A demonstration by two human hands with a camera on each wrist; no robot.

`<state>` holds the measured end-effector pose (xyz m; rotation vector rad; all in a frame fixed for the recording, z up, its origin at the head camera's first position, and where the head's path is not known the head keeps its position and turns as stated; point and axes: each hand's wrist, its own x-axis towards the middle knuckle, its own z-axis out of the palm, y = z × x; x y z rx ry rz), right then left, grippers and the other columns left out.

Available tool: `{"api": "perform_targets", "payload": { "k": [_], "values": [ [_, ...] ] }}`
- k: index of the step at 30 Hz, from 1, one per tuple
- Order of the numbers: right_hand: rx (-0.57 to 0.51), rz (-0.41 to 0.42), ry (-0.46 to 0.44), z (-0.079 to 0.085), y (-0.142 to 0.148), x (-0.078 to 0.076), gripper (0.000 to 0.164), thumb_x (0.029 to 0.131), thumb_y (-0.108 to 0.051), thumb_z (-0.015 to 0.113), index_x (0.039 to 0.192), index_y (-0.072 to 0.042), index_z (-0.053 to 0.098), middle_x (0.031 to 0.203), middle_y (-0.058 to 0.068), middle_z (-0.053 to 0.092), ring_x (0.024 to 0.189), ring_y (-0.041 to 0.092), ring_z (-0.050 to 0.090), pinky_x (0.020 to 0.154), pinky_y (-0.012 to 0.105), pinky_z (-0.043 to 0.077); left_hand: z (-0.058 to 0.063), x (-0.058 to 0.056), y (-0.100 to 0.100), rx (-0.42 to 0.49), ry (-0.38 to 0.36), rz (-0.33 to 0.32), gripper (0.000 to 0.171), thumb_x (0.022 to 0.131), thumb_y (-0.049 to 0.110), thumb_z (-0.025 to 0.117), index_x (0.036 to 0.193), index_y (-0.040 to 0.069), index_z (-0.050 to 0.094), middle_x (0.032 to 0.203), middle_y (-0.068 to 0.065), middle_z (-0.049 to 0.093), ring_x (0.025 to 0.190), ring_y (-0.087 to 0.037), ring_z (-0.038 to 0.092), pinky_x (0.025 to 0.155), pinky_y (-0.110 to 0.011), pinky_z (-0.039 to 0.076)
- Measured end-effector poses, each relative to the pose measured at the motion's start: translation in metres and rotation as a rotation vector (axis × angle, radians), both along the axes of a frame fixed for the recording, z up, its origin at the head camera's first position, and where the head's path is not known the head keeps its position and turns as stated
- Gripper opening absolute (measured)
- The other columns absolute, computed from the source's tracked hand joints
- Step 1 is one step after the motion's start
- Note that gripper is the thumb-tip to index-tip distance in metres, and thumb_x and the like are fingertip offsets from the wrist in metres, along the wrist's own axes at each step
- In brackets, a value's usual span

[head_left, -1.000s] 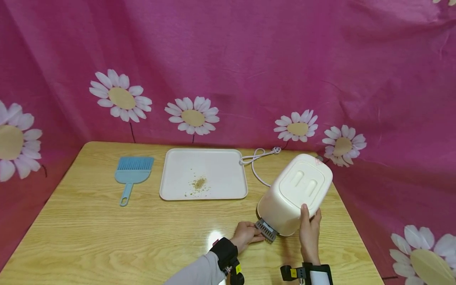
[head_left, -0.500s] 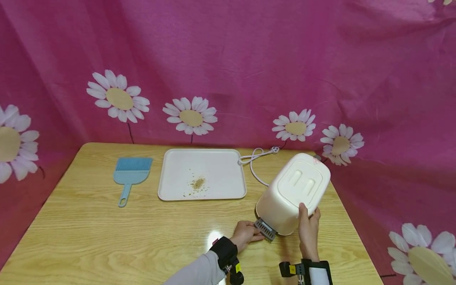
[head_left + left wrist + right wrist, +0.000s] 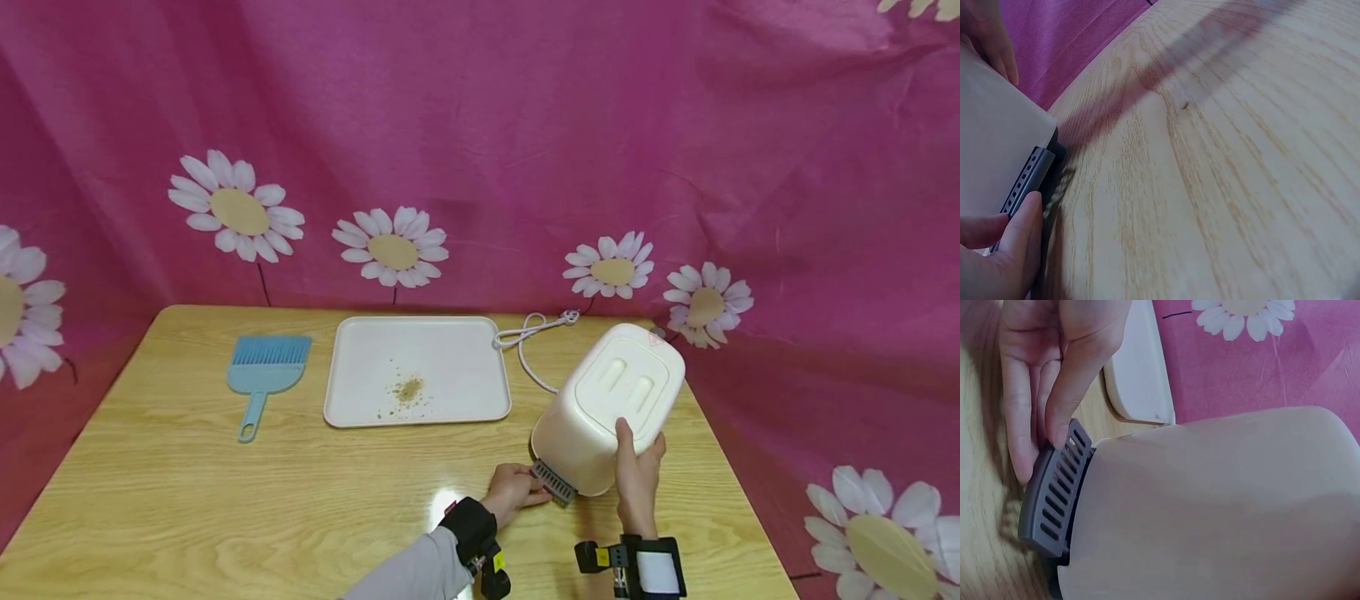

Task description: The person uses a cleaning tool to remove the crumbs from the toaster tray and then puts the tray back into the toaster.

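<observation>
A cream-coloured appliance point(image 3: 585, 425), a rounded box with two grooves on its upward face, leans over at the right of the table. My right hand point(image 3: 637, 483) grips its near edge, thumb on the grooved face; its fingers point(image 3: 997, 56) also show in the left wrist view. Low on the near left side sits a grey slotted piece point(image 3: 1057, 490). My left hand point(image 3: 512, 490) pinches the end of that piece between thumb and fingers. The slotted piece lies against the appliance's lower edge; whether it is attached there I cannot tell. The appliance's underside is hidden.
A white tray point(image 3: 450, 358) with brown crumbs point(image 3: 408, 389) lies at the back centre. To its left is a blue hand brush point(image 3: 267, 367), perhaps with a dustpan. The appliance's knotted white cord point(image 3: 525, 358) runs behind. A flowered pink cloth point(image 3: 480, 150) hangs behind the table.
The whole head view has drifted slightly left as the camera turned. Both hands keep their hold, and the appliance and slotted piece show no clear movement.
</observation>
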<state>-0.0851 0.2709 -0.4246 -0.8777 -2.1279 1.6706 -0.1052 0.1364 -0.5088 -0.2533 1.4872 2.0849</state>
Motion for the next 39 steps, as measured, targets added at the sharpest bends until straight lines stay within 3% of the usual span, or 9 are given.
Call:
{"api": "perform_targets", "payload": {
  "k": [6,13,15,19,21,28,30,35,39],
  "values": [
    [-0.016,0.011,0.002,-0.001,0.001,0.0,0.075,0.091,-0.042,0.04,0.14,-0.002,0.001,0.137,0.027,0.019,0.118,0.035,0.03,0.098,0.052,0.025,-0.041,-0.011,0.011,0.045,0.011,0.015,0.013,0.08,-0.017,0.05,0.093,-0.016,0.047,0.094,-0.032,0.054,0.082,-0.036,0.062,0.071,-0.038,0.051],
    [-0.009,0.02,0.026,0.0,0.001,0.0,0.072,0.091,-0.04,0.039,0.14,-0.003,0.001,0.136,0.026,0.018,0.116,0.035,0.031,0.097,0.053,0.026,-0.123,-0.036,0.035,0.139,0.03,0.035,0.011,0.079,-0.017,0.053,0.087,-0.011,0.049,0.085,-0.03,0.053,0.071,-0.034,0.062,0.063,-0.037,0.052],
    [-0.004,0.021,0.022,0.0,0.001,0.0,0.072,0.091,-0.04,0.038,0.14,-0.003,0.001,0.137,0.026,0.017,0.117,0.035,0.03,0.097,0.054,0.026,-0.118,-0.034,0.033,0.149,0.016,0.036,0.01,0.078,-0.015,0.055,0.084,-0.009,0.049,0.081,-0.028,0.053,0.07,-0.033,0.062,0.062,-0.037,0.052],
    [-0.002,0.015,0.016,-0.001,0.002,0.0,0.072,0.091,-0.039,0.038,0.14,-0.003,0.001,0.137,0.026,0.018,0.116,0.035,0.031,0.096,0.052,0.027,-0.043,-0.016,0.019,0.017,-0.04,0.031,0.015,0.08,-0.019,0.048,0.094,-0.016,0.045,0.093,-0.034,0.051,0.083,-0.04,0.059,0.074,-0.044,0.049],
    [0.0,0.015,0.019,-0.001,0.002,0.001,0.071,0.091,-0.039,0.039,0.14,-0.002,0.002,0.137,0.026,0.018,0.116,0.035,0.031,0.096,0.052,0.027,-0.027,-0.011,0.017,-0.008,-0.055,0.04,0.017,0.081,-0.02,0.046,0.097,-0.018,0.044,0.096,-0.035,0.05,0.085,-0.04,0.059,0.076,-0.045,0.048],
    [0.0,0.02,0.024,-0.001,0.001,0.002,0.07,0.091,-0.038,0.039,0.14,-0.002,0.003,0.135,0.026,0.019,0.114,0.035,0.032,0.095,0.052,0.028,-0.09,-0.024,0.031,0.021,0.031,0.045,0.013,0.079,-0.016,0.053,0.091,-0.014,0.049,0.081,-0.029,0.053,0.068,-0.032,0.063,0.061,-0.037,0.052],
    [-0.001,0.019,0.019,0.0,0.001,0.002,0.071,0.091,-0.039,0.038,0.14,-0.003,0.002,0.135,0.027,0.019,0.114,0.035,0.032,0.095,0.052,0.027,-0.081,-0.023,0.031,-0.029,0.012,0.051,0.016,0.078,-0.017,0.052,0.093,-0.015,0.049,0.084,-0.03,0.054,0.069,-0.032,0.063,0.061,-0.037,0.052],
    [0.01,0.017,0.013,0.001,0.0,0.001,0.071,0.091,-0.039,0.038,0.141,-0.004,0.002,0.135,0.027,0.02,0.114,0.035,0.032,0.095,0.052,0.027,-0.01,-0.008,0.015,-0.137,-0.046,0.052,0.022,0.078,-0.019,0.05,0.099,-0.02,0.047,0.089,-0.032,0.054,0.075,-0.034,0.063,0.068,-0.036,0.052],
    [0.017,0.017,0.02,0.0,0.0,0.002,0.071,0.091,-0.038,0.039,0.141,-0.004,0.001,0.136,0.028,0.019,0.114,0.036,0.033,0.095,0.053,0.027,0.01,-0.003,0.005,-0.069,-0.028,0.047,0.02,0.078,-0.021,0.048,0.098,-0.022,0.045,0.089,-0.034,0.052,0.079,-0.038,0.062,0.072,-0.038,0.051]
  ]
}}
